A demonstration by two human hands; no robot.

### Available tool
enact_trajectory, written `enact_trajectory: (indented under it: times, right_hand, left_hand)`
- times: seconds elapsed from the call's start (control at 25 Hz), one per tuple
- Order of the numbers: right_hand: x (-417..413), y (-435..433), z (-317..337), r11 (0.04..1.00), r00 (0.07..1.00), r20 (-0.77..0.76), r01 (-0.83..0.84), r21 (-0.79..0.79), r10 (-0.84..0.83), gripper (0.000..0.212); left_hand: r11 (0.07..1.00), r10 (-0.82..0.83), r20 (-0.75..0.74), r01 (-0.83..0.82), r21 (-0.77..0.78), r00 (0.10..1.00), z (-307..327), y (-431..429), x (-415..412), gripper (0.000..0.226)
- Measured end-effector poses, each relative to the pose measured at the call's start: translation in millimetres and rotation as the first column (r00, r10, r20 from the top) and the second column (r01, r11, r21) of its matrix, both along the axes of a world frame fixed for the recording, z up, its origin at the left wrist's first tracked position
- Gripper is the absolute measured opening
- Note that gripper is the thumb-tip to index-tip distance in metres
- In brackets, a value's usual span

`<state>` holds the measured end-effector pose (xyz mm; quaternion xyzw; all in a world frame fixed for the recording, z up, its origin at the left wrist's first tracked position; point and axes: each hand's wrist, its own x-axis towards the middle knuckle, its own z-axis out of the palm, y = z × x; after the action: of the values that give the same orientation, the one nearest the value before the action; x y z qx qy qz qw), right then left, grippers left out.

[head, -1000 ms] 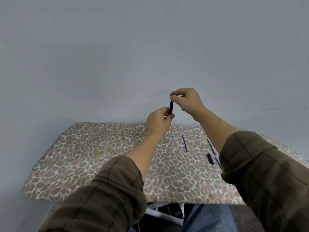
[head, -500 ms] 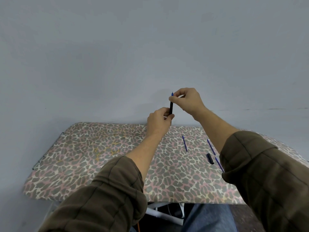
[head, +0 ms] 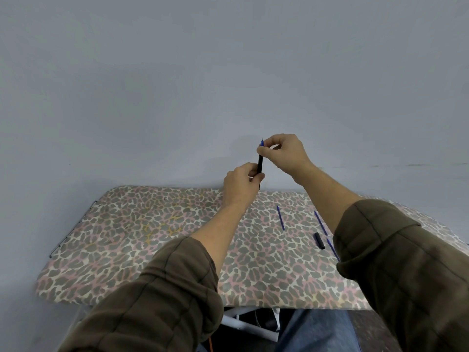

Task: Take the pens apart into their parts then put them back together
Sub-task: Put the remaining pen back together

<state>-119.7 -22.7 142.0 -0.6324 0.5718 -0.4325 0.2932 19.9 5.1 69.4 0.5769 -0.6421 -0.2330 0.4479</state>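
I hold a black pen barrel (head: 260,164) upright above the far edge of the table. My left hand (head: 241,184) grips its lower end. My right hand (head: 284,151) pinches the blue refill (head: 261,143) that sticks out of the barrel's top. On the leopard-print table (head: 132,240) lie a loose blue refill (head: 280,217), a black pen cap (head: 319,240) and two more blue refills, one (head: 320,221) beside my right forearm and one (head: 332,248) partly hidden under my right sleeve.
A plain grey wall rises right behind the table. The table's front edge is near my lap, with white frame bars (head: 251,326) and my jeans (head: 317,331) below it. The left half of the tabletop holds nothing.
The blue refill stands slightly higher out of the barrel's top than a second ago. Both hands stay almost in the same place.
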Motion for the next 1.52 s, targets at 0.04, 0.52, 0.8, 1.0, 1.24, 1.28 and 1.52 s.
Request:
enact_trajectory:
  times: [0.04, 0.52, 0.8, 1.0, 1.24, 1.28, 1.52]
  right_hand:
    - [-0.5, 0.3, 0.2, 1.0, 1.0, 0.02, -0.011, 0.004, 0.011, 0.011]
    - [1.7, 0.9, 1.0, 0.999, 0.999, 0.036, -0.031, 0.011, 0.03, 0.011]
    - [0.3, 0.4, 2.4, 1.0, 0.999, -0.045, 0.021, -0.014, -0.022, 0.009]
    - [-1.6, 2.3, 3.2, 1.0, 1.0, -0.005, -0.017, 0.011, 0.017, 0.014]
    - [-1.9, 1.9, 2.9, 1.0, 0.999, -0.039, 0.014, -0.002, -0.014, 0.011]
    - [-2.6, 2.2, 2.5, 1.0, 1.0, -0.02, 0.001, 0.009, -0.001, 0.013]
    - [-3.7, 3.8, 1.7, 1.0, 0.997, -0.071, 0.023, -0.01, -0.023, 0.013]
  left_hand:
    - [1.0, 0.002, -0.001, -0.002, -0.001, 1.0, 0.7, -0.2, -0.2, 0.016]
    - [1.0, 0.003, -0.003, -0.003, 0.002, 1.0, -0.2, -1.5, 1.9, 0.016]
    - [1.0, -0.003, -0.001, 0.003, 0.013, 1.0, -0.6, 0.2, -0.6, 0.017]
    - [1.0, -0.007, 0.009, 0.007, 0.005, 1.0, 0.4, 0.5, -1.4, 0.016]
    - [1.0, -0.013, 0.014, 0.013, -0.001, 1.0, 0.7, 2.0, -3.5, 0.017]
    - [1.0, -0.011, 0.013, 0.011, 0.0, 1.0, 1.1, 1.7, -3.2, 0.016]
    - [1.0, -0.005, 0.022, 0.005, -0.01, 1.0, -0.3, 2.4, -5.0, 0.017]
